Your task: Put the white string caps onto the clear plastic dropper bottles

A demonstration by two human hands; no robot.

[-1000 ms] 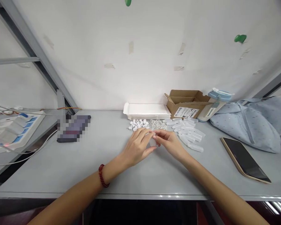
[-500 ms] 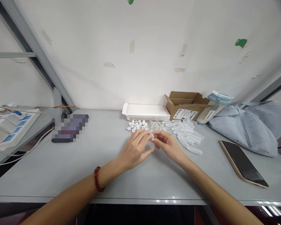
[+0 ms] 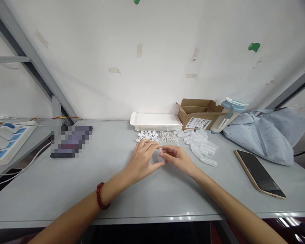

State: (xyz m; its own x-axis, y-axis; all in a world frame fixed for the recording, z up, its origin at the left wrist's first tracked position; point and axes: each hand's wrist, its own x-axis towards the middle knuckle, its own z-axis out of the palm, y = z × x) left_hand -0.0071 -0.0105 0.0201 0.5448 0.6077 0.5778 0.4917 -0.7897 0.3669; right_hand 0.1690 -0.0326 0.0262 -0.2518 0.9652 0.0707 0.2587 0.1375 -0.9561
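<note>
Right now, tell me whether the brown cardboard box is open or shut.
Open; the brown cardboard box shows its inner walls, uncovered.

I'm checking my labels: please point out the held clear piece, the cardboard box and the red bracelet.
Clear piece (image 3: 159,156): head view, its visible middle.
Cardboard box (image 3: 198,123): head view, front label.
Red bracelet (image 3: 99,196): head view, beads.

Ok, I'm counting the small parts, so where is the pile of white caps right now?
In the head view, the pile of white caps lies just beyond the left hand, in front of the white stack and left of the pale strings.
</note>
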